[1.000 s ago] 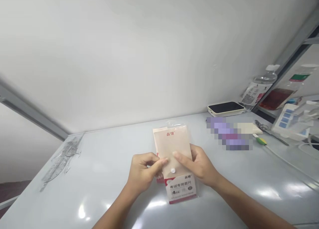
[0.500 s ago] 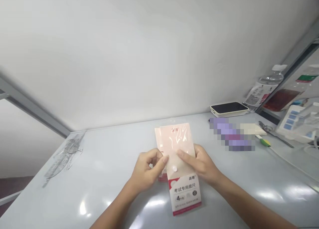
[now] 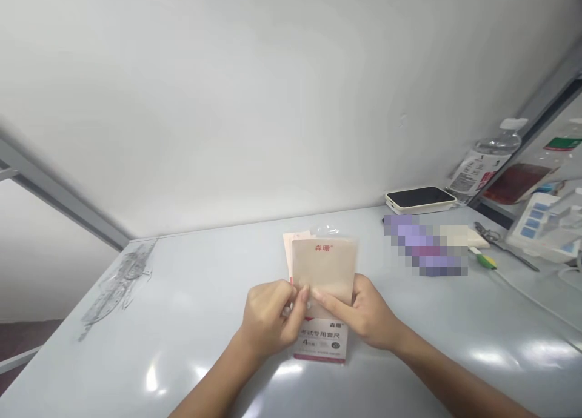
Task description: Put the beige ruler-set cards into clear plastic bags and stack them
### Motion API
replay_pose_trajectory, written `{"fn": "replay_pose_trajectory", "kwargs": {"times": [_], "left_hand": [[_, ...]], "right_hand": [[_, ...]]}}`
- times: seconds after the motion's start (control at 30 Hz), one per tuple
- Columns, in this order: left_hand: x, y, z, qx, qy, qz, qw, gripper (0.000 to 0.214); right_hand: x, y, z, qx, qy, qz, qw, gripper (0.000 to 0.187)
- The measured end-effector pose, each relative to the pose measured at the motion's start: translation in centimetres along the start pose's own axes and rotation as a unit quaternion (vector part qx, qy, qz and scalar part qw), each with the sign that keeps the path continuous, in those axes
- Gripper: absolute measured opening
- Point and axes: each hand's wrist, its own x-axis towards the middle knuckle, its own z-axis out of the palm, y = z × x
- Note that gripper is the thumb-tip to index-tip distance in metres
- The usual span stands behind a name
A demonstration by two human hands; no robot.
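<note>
A ruler-set pouch (image 3: 324, 266), pale with red lettering at its top, is tilted up between my hands above the table. Its lower flap carries a white and red printed label (image 3: 321, 342). My right hand (image 3: 370, 312) grips the pouch's right side, thumb lying across the front. With thumb and fingers pinched together, my left hand (image 3: 275, 315) is closed on the pouch's left edge, about where the flap meets the body. Partly covered by this pouch, a second similar packet (image 3: 291, 246) shows at its upper left.
To the right, a phone (image 3: 421, 197) lies by the wall, with a blurred purple item (image 3: 421, 248) in front. Scissors (image 3: 504, 245), a white cable (image 3: 527, 303) and a clear bottle (image 3: 488, 157) are farther right. The grey table (image 3: 204, 285) has a printed drawing (image 3: 120, 285) at left.
The pouch has tipped so its front faces me more squarely and its glare is gone. Its label end has shifted up and left. My left fingers have closed at its edge.
</note>
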Motion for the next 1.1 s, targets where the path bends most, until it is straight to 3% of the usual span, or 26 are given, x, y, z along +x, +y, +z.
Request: {"fn": "replay_pose_trajectory", "kwargs": {"times": [0.13,0.2,0.27,0.33,0.43,0.5,0.53,0.63,0.8,1.1], "left_hand": [[0.1,0.0,-0.5,-0.098,-0.038,0.002,0.994,0.02],[0.3,0.0,-0.8,-0.199,-0.074,-0.005,0.977,0.019],[0.5,0.0,-1.0,-0.286,-0.1,-0.056,0.951,0.023],[0.7,0.2,-0.9,-0.354,-0.104,-0.152,0.917,0.018],[0.8,0.7,-0.4,-0.462,-0.119,-0.281,0.833,0.027],[0.9,1.0,0.0,-0.517,-0.139,-0.311,0.785,0.033],[0.9,1.1,0.1,-0.526,-0.15,-0.317,0.775,0.033],[0.9,1.2,0.2,-0.492,-0.169,-0.316,0.794,0.027],[0.8,0.8,-0.1,-0.43,-0.178,-0.302,0.832,0.035],[1.0,0.1,0.0,-0.445,-0.187,-0.327,0.813,0.035]], "right_hand": [[-0.1,-0.1,-0.1,-0.006,0.006,0.0,1.0,0.021],[0.0,-0.2,-0.3,0.011,0.012,0.003,1.0,0.02],[0.0,-0.3,-0.4,0.038,0.024,0.003,0.999,0.021],[0.2,-0.3,-0.5,0.066,0.031,-0.001,0.997,0.024],[0.3,-0.2,-0.4,0.103,0.025,0.005,0.994,0.027],[0.3,-0.2,-0.3,0.119,0.023,0.016,0.993,0.028],[0.3,-0.3,-0.2,0.123,0.024,0.019,0.992,0.028],[0.3,-0.5,-0.1,0.131,0.034,0.02,0.991,0.025],[0.5,-0.5,-0.2,0.117,0.045,0.024,0.992,0.025],[1.1,0.8,-0.2,0.089,0.06,0.027,0.994,0.031]]}}
